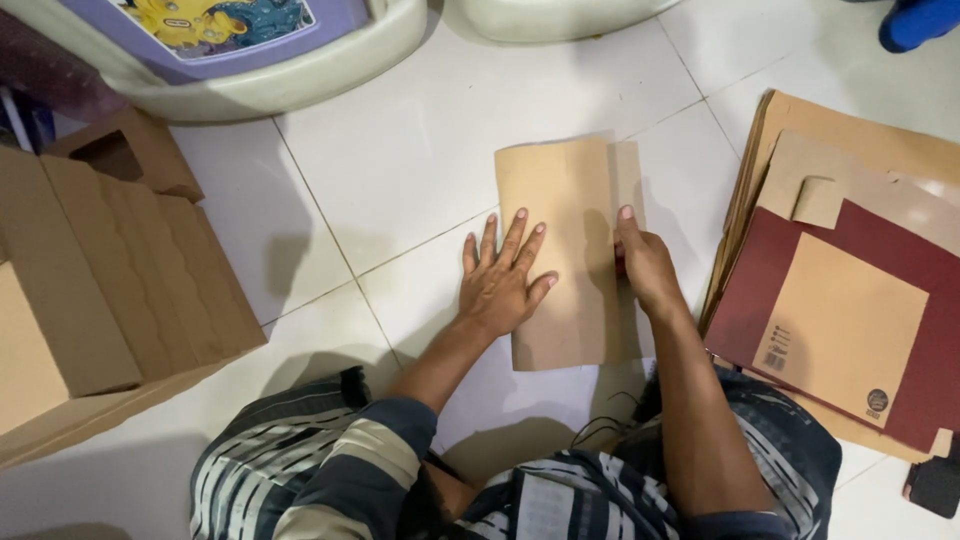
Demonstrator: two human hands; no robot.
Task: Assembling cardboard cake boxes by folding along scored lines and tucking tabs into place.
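A flat brown cardboard piece (560, 200) lies on the white tiled floor (420, 150) in front of me. My left hand (502, 280) rests flat on its left side, fingers spread apart, pressing down. At the right edge my right hand (645, 265) grips a folded-over flap of the same cardboard, index finger stretched along the crease. The lower part of the piece is partly covered by both hands.
A stack of folded cardboard boxes (110, 280) stands at the left. Flat brown and dark red cardboard sheets (850, 300) are piled at the right. Two pale plastic tubs (260, 60) sit at the top. My striped-clothed knees (300, 470) fill the bottom.
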